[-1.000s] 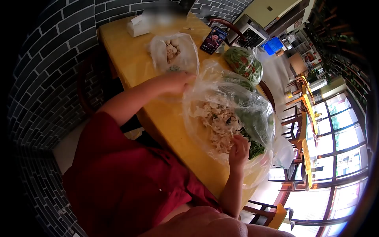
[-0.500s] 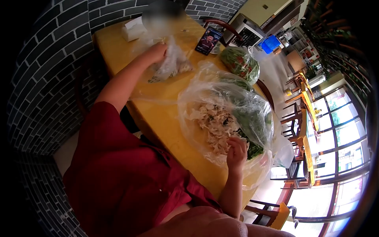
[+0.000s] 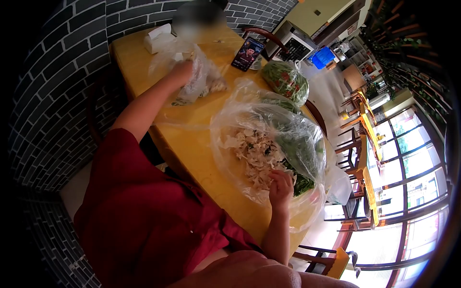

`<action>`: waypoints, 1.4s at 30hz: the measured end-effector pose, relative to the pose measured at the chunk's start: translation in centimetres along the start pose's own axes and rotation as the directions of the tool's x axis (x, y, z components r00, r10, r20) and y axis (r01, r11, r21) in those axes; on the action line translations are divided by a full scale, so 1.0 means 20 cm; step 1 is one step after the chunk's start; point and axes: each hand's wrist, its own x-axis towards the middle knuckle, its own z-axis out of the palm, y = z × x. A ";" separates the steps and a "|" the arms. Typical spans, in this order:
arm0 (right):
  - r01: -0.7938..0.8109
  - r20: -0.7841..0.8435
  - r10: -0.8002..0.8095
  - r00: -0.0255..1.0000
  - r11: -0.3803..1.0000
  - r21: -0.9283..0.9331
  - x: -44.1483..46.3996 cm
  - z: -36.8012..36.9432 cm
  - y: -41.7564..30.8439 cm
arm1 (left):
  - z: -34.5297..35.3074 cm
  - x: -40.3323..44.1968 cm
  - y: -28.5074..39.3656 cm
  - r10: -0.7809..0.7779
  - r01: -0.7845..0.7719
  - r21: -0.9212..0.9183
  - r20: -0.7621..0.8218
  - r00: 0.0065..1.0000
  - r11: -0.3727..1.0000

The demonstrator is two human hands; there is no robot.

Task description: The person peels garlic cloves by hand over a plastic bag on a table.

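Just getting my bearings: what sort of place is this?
Likely a restaurant dining room, judging by long yellow-topped tables, dark-brown curved-back wooden chairs and tall dark-framed glass windows.

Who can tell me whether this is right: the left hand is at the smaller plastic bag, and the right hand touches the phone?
Not quite: the head view shows the right hand at the pale torn pieces, away from the phone. The left hand is at the smaller plastic bag.
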 end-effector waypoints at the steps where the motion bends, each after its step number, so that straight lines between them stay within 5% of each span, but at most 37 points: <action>1: -0.021 0.002 0.021 1.000 1.000 0.010 0.00 0.00 0.00 | -0.01 -0.01 0.01 -0.013 0.007 -0.078 -0.066 0.998 0.997; 5: -0.014 0.000 0.014 1.000 1.000 0.006 0.00 -0.01 0.00 | -0.19 -0.10 0.19 0.082 -0.109 -0.058 -0.354 0.932 0.992; 10: -0.016 0.000 0.016 1.000 1.000 -0.020 0.01 0.00 -0.02 | -0.51 -0.29 0.47 -0.027 -0.104 -0.275 -0.435 0.900 0.956; 13: 0.022 0.008 -0.022 1.000 1.000 -0.011 0.01 0.00 -0.01 | -0.58 -0.43 0.67 0.093 -0.313 -0.682 -0.340 0.936 0.661; 16: 0.072 0.022 -0.071 0.997 0.997 -0.029 0.02 0.00 -0.01 | -0.53 -0.58 0.89 0.323 -0.312 -0.811 -0.162 0.932 0.494; 21: 0.039 -0.009 -0.039 0.999 0.999 0.015 0.02 -0.01 -0.05 | -0.29 -0.74 1.19 0.516 -0.030 -0.907 0.212 0.830 0.421; 25: -0.211 0.039 0.207 0.977 0.955 0.210 0.02 -0.01 -0.09 | -0.04 -0.78 1.31 0.533 0.322 -0.869 0.486 0.692 0.375; 29: -0.437 0.156 0.417 0.895 0.758 0.484 -0.02 0.04 -0.07 | 0.14 -0.80 1.40 0.539 0.404 -0.826 0.563 0.626 0.393; 31: -0.475 0.281 0.384 0.880 0.677 0.563 -0.01 0.02 -0.05 | 0.22 -0.82 1.42 0.516 0.424 -0.815 0.579 0.632 0.396; 37: -0.571 0.389 0.434 0.813 0.461 0.679 -0.01 0.03 -0.10 | 0.28 -0.86 1.50 0.560 0.077 -0.835 0.431 0.708 0.545; 40: -0.629 0.409 0.490 0.770 0.476 0.614 -0.02 0.05 -0.10 | 0.30 -0.88 1.49 0.630 -0.031 -0.886 0.304 0.715 0.463; 42: -0.583 0.359 0.459 0.812 0.633 0.509 -0.03 0.06 -0.09 | 0.30 -0.86 1.48 0.651 -0.149 -0.841 0.277 0.707 0.520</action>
